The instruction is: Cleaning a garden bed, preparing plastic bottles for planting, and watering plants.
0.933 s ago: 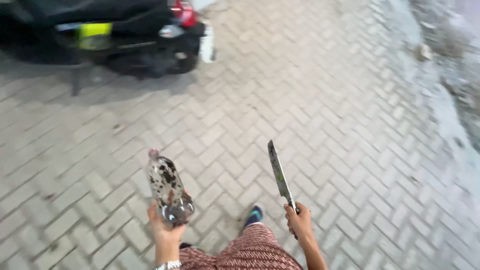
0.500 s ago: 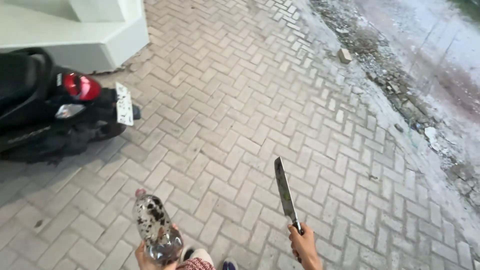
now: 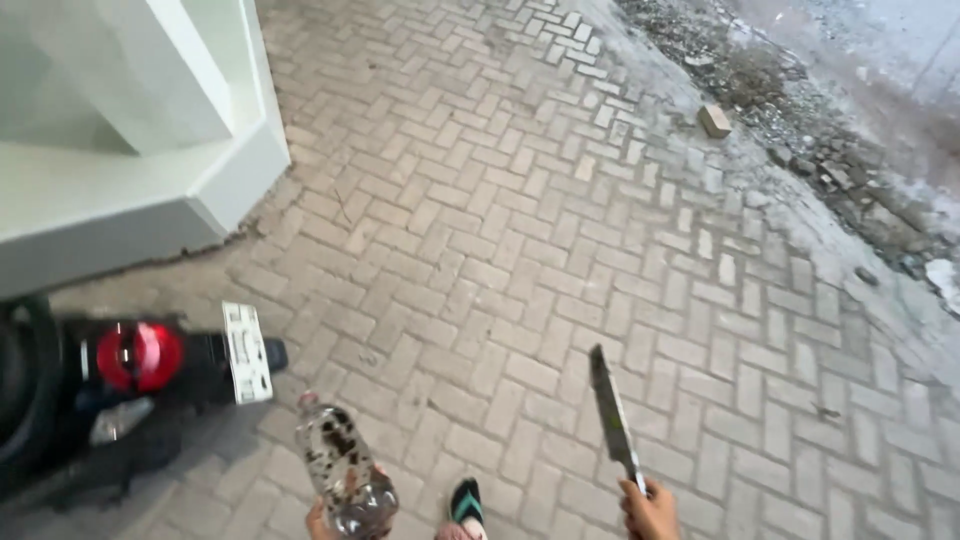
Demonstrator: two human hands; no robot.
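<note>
Open brick paving (image 3: pixel 560 260) lies ahead of both hands — a parked scooter (image 3: pixel 120 385) and white wall base (image 3: pixel 130 200) crowd the left, rubble (image 3: pixel 800 130) the right.

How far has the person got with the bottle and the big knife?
Done: both things are picked up. The left hand grips a clear plastic bottle with dark specks inside, its cap end pointing forward. The right hand grips a long knife, blade pointing forward. In hand: carrying them over brick paving, one sandalled foot stepping, past a parked scooter. Left: the bottle looks whole, with no cut showing.
</note>
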